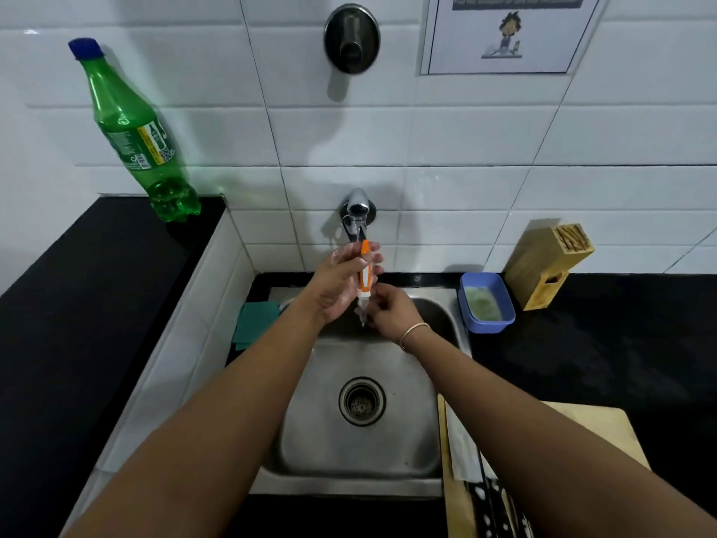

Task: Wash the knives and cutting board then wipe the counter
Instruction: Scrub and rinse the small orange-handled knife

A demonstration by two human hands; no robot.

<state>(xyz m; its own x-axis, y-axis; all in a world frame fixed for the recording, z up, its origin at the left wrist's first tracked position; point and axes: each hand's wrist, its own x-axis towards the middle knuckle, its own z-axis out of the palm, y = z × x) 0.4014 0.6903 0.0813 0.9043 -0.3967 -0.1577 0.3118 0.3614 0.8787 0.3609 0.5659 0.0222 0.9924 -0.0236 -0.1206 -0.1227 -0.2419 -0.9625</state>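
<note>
Two hands (pixel 341 281) hold orange-handled knife (pixel 365 266) over steel sink (pixel 361 452)

Arms: both bare to the frame's edge, no sleeves showing.
Right wrist: one thin gold-coloured bangle (pixel 414 334).
Fingers: no rings visible.

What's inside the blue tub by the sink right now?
The blue tub holds a pale green, soapy-looking mass, maybe a scrub pad. Whatever lies beneath it is covered, and the tub's bottom cannot be seen.
</note>
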